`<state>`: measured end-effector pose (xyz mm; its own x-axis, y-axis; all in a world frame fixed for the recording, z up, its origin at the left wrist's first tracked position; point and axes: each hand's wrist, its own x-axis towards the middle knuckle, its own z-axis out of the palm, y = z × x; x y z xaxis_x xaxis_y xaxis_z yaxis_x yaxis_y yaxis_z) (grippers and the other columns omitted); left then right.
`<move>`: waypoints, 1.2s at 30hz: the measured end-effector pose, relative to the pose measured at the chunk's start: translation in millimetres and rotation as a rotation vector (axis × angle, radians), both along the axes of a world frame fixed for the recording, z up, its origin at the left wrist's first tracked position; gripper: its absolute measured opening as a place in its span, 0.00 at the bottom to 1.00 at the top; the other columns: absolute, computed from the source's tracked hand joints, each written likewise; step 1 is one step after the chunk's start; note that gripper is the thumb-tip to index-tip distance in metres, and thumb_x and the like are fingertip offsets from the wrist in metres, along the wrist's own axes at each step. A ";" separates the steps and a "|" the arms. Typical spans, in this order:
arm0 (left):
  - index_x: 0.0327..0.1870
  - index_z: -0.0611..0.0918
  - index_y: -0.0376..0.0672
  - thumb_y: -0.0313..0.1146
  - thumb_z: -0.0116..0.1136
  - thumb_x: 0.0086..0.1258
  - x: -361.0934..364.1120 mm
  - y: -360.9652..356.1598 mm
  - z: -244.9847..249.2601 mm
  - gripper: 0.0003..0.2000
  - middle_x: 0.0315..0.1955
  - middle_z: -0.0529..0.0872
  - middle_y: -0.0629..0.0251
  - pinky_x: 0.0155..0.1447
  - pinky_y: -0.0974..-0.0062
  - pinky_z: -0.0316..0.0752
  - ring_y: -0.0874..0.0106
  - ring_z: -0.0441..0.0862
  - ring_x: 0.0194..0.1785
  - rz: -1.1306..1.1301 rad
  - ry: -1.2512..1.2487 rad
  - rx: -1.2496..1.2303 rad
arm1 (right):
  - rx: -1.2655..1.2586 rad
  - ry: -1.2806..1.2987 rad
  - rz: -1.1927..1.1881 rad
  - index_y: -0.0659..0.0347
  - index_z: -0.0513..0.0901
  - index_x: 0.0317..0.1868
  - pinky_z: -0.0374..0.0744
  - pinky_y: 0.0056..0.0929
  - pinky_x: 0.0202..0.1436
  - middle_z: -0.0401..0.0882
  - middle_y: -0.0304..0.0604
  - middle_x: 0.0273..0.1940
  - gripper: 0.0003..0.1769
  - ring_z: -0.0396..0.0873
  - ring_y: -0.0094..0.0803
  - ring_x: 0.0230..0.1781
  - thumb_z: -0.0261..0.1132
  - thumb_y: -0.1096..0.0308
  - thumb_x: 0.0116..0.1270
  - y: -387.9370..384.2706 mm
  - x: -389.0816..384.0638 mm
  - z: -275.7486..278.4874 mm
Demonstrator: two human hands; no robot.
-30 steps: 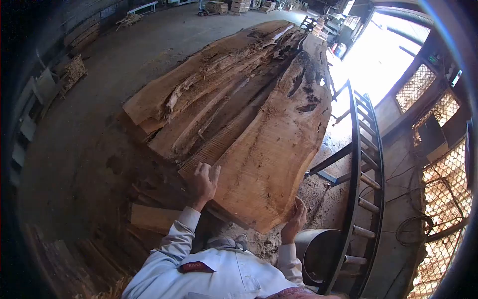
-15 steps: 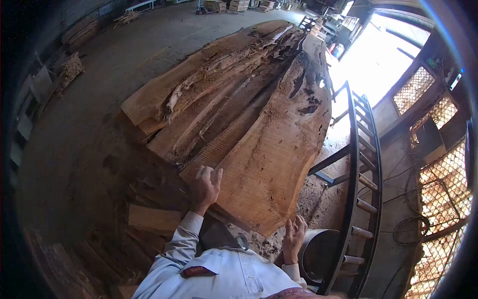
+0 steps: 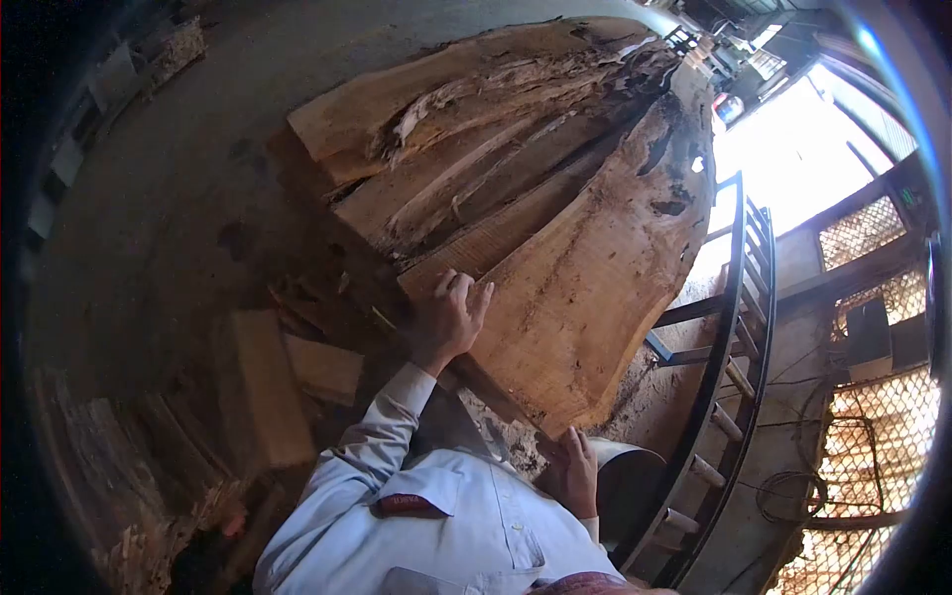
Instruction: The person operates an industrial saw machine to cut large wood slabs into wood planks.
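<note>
A large wooden slab point(image 3: 585, 288), with rough, dark, rotted grooves along its far part, stretches away in front of me. My left hand point(image 3: 455, 315) is at its near left edge, the fingers bent over the wood and the thumb apart from them. At the slab's near right corner is my right hand point(image 3: 575, 468), its fingertips at the edge. Whether either hand grips the wood firmly is hard to tell.
On the right stands a black roller frame point(image 3: 729, 397), with a round metal container point(image 3: 635, 476) beside its near end. Wood offcuts point(image 3: 322, 367) and stacked boards point(image 3: 109, 466) lie at the lower left. Wire mesh panels point(image 3: 873, 436) line the right wall.
The view has turned, so the slab appears further right. My right hand has come to the slab's near corner. My left hand remains at the near left edge.
</note>
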<state>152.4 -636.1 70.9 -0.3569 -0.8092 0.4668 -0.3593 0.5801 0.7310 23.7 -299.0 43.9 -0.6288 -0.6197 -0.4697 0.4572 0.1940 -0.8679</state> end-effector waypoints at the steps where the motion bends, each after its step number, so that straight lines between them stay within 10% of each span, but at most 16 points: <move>1: 0.38 0.80 0.37 0.41 0.60 0.77 0.3 -0.8 -2.7 0.14 0.35 0.82 0.50 0.43 0.55 0.77 0.49 0.81 0.39 -0.007 0.010 0.012 | -0.038 -0.082 -0.030 0.64 0.77 0.50 0.86 0.40 0.56 0.84 0.48 0.47 0.14 0.87 0.45 0.50 0.58 0.61 0.82 -5.3 4.4 10.5; 8: 0.36 0.81 0.37 0.42 0.61 0.76 -3.5 -1.2 -14.4 0.15 0.34 0.82 0.49 0.44 0.53 0.78 0.48 0.83 0.38 0.027 0.110 -0.022 | -0.110 -0.342 -0.100 0.61 0.74 0.68 0.77 0.45 0.70 0.81 0.53 0.62 0.23 0.81 0.46 0.62 0.58 0.57 0.81 -20.4 20.2 38.8; 24: 0.35 0.80 0.36 0.41 0.63 0.74 5.3 2.3 -26.1 0.15 0.32 0.81 0.51 0.35 0.56 0.78 0.52 0.83 0.31 0.114 0.078 0.012 | -0.119 -0.495 0.056 0.58 0.77 0.68 0.70 0.42 0.73 0.79 0.49 0.65 0.29 0.75 0.41 0.68 0.55 0.44 0.80 -35.4 26.0 8.2; 28: 0.35 0.81 0.37 0.41 0.62 0.75 0.8 6.3 -11.3 0.14 0.34 0.84 0.49 0.40 0.56 0.79 0.50 0.85 0.37 0.058 0.087 0.016 | -0.032 -0.030 0.347 0.55 0.79 0.65 0.84 0.42 0.57 0.83 0.48 0.61 0.29 0.82 0.39 0.58 0.57 0.42 0.79 -44.1 30.3 10.0; 29: 0.35 0.81 0.38 0.41 0.61 0.75 -1.6 4.3 -13.8 0.14 0.34 0.83 0.49 0.40 0.55 0.79 0.49 0.84 0.37 0.047 0.067 0.010 | -0.290 -0.720 0.083 0.57 0.80 0.65 0.88 0.43 0.54 0.84 0.49 0.61 0.30 0.86 0.38 0.54 0.56 0.42 0.79 -50.3 31.8 19.9; 36: 0.37 0.79 0.41 0.44 0.59 0.76 -1.3 3.7 -13.7 0.14 0.36 0.83 0.51 0.40 0.51 0.78 0.48 0.83 0.39 0.000 -0.029 -0.054 | -0.227 -0.586 0.025 0.64 0.79 0.65 0.80 0.42 0.64 0.83 0.53 0.61 0.38 0.84 0.42 0.55 0.57 0.36 0.76 -47.7 36.0 0.7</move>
<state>151.1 -632.4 57.2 -0.3708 -0.7830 0.4993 -0.3795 0.6185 0.6881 59.7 -346.7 44.6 -0.2905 -0.7559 -0.5868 0.8673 0.0511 -0.4951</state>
